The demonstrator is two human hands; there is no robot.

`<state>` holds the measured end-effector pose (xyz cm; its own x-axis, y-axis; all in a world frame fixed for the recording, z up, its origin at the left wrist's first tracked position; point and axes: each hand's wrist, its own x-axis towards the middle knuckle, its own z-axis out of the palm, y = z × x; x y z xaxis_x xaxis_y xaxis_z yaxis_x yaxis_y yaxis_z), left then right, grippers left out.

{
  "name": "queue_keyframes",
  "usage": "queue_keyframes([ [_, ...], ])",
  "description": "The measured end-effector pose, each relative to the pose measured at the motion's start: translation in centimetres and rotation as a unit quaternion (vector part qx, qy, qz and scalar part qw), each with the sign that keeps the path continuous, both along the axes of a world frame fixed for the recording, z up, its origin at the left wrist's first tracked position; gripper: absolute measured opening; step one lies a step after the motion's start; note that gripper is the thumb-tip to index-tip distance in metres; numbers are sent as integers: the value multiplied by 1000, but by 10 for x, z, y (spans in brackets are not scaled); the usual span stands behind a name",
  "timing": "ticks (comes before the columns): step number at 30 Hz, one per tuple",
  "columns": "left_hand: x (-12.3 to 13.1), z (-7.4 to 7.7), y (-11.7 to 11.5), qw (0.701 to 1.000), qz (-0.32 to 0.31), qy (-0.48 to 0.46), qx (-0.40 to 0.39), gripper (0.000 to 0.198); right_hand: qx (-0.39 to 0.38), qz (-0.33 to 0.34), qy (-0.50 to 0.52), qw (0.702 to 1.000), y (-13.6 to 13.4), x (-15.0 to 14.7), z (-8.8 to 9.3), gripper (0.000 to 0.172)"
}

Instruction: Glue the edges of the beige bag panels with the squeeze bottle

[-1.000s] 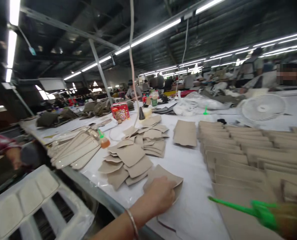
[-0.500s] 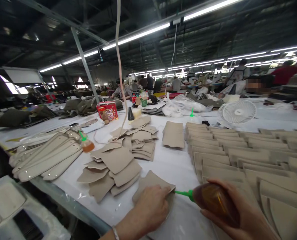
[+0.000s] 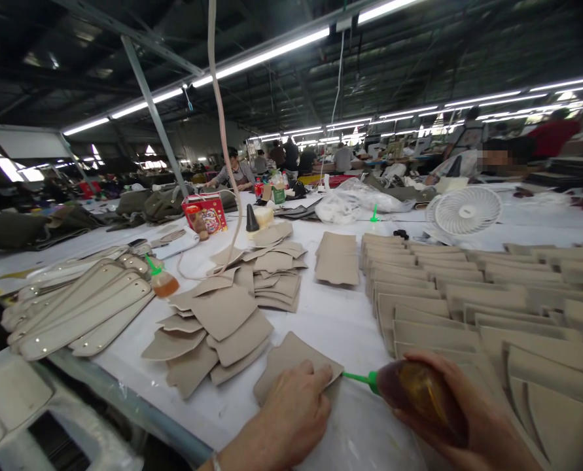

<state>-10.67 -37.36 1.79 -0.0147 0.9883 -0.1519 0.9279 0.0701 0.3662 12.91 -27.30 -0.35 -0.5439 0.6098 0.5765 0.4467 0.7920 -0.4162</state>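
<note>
A beige, leather-like panel (image 3: 288, 353) lies on the white-covered table at the front, with one corner toward the right. My left hand (image 3: 294, 409) holds it down, fingers curled, index fingertip close to its right edge. Wrapped round a squeeze bottle of amber liquid (image 3: 413, 396) is my right hand (image 3: 475, 409). The bottle lies tilted sideways, and its thin green nozzle meets the panel's right corner, near my left fingertips. Whether liquid comes out is too small to see. Left of my hands is a loose pile of similar panels (image 3: 227, 311).
Rows of overlapping panels (image 3: 438, 307) fill the right side. A short stack (image 3: 337, 258) lies mid-table. Farther left are long strips with metal studs (image 3: 89, 304) and a second green-nozzled bottle (image 3: 163, 282). A white fan (image 3: 465, 210) stands behind; a hose (image 3: 217, 98) hangs down.
The camera view has shifted slightly, so the table things appear a little farther left. Both hands keep nearly the same pose, with the nozzle still at the panel's corner.
</note>
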Motion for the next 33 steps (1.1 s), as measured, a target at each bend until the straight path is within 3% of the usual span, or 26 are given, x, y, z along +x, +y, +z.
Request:
queue_keyframes([
  [7,4,0,-1,1000,7,8,-7,42,-21,-15,6,1000,1,2,-5,47],
  [12,3,0,-3,1000,4,4,-13,42,-49,11,-4,999,-1,3,-7,49],
  [17,3,-2,-4,1000,2,4,-7,45,-88,-29,41,995,-3,1,-5,47],
  [22,4,0,-4,1000,2,0,-15,40,-111,1,27,993,-4,0,-1,45],
  [27,2,2,-5,1000,-1,-23,-6,43,-110,-20,33,993,-2,0,-4,45],
  [33,4,0,-6,1000,7,-8,-1,43,-99,8,-4,995,-4,5,-11,47],
])
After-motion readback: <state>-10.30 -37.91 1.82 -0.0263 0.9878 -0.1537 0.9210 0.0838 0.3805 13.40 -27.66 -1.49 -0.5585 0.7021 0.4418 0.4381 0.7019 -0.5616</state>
